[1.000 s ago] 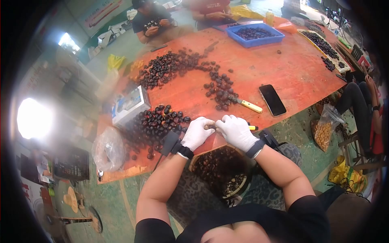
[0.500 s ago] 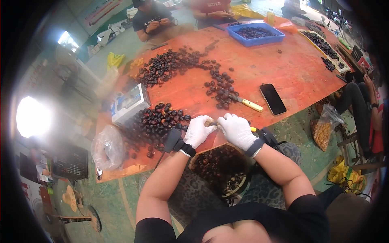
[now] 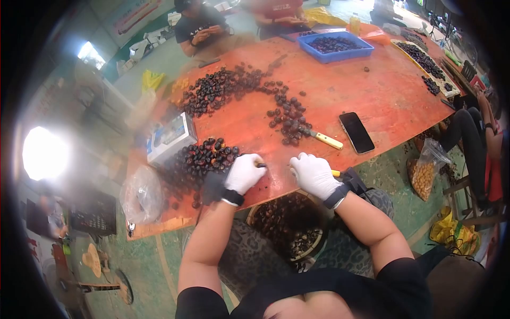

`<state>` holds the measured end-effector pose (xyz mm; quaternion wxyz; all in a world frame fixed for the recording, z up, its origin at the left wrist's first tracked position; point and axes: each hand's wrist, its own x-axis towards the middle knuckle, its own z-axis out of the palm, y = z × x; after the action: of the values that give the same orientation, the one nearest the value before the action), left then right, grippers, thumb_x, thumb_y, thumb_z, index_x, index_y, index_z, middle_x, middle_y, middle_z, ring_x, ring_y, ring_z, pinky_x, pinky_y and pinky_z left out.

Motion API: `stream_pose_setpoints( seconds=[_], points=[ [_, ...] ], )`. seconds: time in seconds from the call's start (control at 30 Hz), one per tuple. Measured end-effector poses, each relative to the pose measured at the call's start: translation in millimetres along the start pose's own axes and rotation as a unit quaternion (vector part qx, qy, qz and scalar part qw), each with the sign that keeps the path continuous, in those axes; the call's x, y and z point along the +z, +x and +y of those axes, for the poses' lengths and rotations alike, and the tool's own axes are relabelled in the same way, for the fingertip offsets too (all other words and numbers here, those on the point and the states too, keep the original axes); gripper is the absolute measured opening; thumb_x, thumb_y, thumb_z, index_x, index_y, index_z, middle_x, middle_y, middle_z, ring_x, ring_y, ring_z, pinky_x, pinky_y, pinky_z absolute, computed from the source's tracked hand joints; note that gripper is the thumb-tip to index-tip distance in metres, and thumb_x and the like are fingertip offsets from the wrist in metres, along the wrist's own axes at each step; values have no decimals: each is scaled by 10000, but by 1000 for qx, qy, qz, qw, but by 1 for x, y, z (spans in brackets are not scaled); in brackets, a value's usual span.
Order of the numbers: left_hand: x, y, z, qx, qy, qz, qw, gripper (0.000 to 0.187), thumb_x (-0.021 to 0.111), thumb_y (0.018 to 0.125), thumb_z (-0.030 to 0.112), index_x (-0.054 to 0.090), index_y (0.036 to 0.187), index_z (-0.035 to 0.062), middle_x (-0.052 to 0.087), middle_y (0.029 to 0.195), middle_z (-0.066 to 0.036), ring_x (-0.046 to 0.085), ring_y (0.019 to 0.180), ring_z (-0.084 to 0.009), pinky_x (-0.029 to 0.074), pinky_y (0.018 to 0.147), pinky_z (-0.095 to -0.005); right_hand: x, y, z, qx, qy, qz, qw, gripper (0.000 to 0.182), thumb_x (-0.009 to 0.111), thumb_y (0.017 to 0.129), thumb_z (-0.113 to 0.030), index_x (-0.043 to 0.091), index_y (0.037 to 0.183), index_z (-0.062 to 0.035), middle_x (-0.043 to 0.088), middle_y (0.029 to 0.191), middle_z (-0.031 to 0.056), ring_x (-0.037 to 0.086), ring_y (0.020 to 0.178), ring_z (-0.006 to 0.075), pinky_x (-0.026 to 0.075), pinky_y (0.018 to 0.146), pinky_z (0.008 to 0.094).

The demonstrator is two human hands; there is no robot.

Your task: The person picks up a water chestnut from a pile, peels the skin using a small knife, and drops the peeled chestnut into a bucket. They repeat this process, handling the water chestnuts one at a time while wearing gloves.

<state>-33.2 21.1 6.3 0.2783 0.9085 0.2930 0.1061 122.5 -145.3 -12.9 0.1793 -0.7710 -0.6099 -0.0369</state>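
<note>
My left hand point(image 3: 245, 174), in a white glove, is closed at the table's near edge with a small dark chestnut-like nut point(image 3: 261, 165) at its fingertips. To its right my gloved right hand point(image 3: 314, 178) is closed around a knife; the yellow handle end point(image 3: 336, 173) sticks out past the palm, and the blade is mostly hidden. A gap separates the two hands. Beside my left hand spreads a pile of dark glossy nuts point(image 3: 212, 157). Below both hands, between my knees, a round basin point(image 3: 322, 234) holds dark shell pieces.
On the red table point(image 3: 329, 101) lie a yellow-handled knife point(image 3: 326, 140), a phone point(image 3: 357, 133), more nuts point(image 3: 212, 90), a white box point(image 3: 172, 137) and a plastic bag point(image 3: 141, 194). A blue tray point(image 3: 340, 53) stands farther back. Co-workers point(image 3: 204, 32) sit across; another sits at right.
My hands have moved apart: the left went left toward the nut pile, the right slightly right and down. Before, their fingertips met over a small item.
</note>
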Motion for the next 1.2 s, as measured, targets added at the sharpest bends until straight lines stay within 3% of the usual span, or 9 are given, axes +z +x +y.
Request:
stream_pose_setpoints(
  seconds=[0.1,0.13,0.3,0.47,0.57,0.7,0.83,0.93,1.2],
  points=[
    [-25,7,-16,-7,189,-33,981,145,682,720,134,722,826,42,689,871,-188,674,858,-351,540,778,-414,-8,0,9,14,-5,-1,1000,161,582,894,-246,588,990,-117,589,881,113,642,822,299,534,650,428],
    [-26,8,-15,6,213,5,977,200,695,732,171,711,889,47,667,934,-183,654,897,-363,533,810,-433,-9,1,11,23,-5,-4,1000,162,582,896,-249,587,990,-117,589,881,114,643,821,299,535,648,429],
    [21,53,19,139,14,104,985,346,756,741,169,608,1031,51,624,1028,-157,578,1050,-346,477,909,-432,-6,2,14,53,-4,-8,999,164,574,903,-250,579,992,-113,589,879,119,648,812,297,538,639,429],
    [61,66,18,106,-33,112,987,305,750,741,91,582,991,44,639,952,-127,616,953,-321,490,857,-413,-4,-2,17,54,-4,16,998,155,562,909,-240,572,992,-110,588,871,116,648,799,290,537,626,423],
    [41,49,31,49,-134,15,990,256,722,764,81,607,984,17,652,950,-135,651,896,-277,517,815,-367,-4,-5,19,46,2,30,998,129,566,901,-213,560,982,-114,584,860,111,645,795,287,535,622,418],
    [28,20,26,47,-101,-52,992,260,706,772,69,681,1025,17,670,950,-142,678,838,-242,534,792,-322,-6,-3,14,14,8,28,999,125,589,877,-198,561,967,-115,578,860,103,637,813,282,531,631,413],
    [27,11,17,24,-128,-51,990,304,767,770,55,678,1054,-5,700,980,-114,677,857,-164,539,801,-299,-2,1,9,-30,1,20,999,137,613,850,-206,569,947,-119,567,866,87,622,832,275,522,645,405],
    [29,12,15,15,-121,-54,991,293,752,762,57,687,1042,1,687,998,-144,686,863,-218,535,803,-317,-4,3,1,-50,9,27,998,136,613,841,-206,572,940,-121,559,874,79,613,835,270,514,651,402],
    [30,12,13,15,-134,-52,990,289,763,758,74,683,1023,-8,695,964,-142,682,842,-208,534,790,-314,-4,4,4,-36,-23,-13,999,102,591,843,-164,579,935,-120,573,882,80,618,848,271,518,662,401]
  ],
)
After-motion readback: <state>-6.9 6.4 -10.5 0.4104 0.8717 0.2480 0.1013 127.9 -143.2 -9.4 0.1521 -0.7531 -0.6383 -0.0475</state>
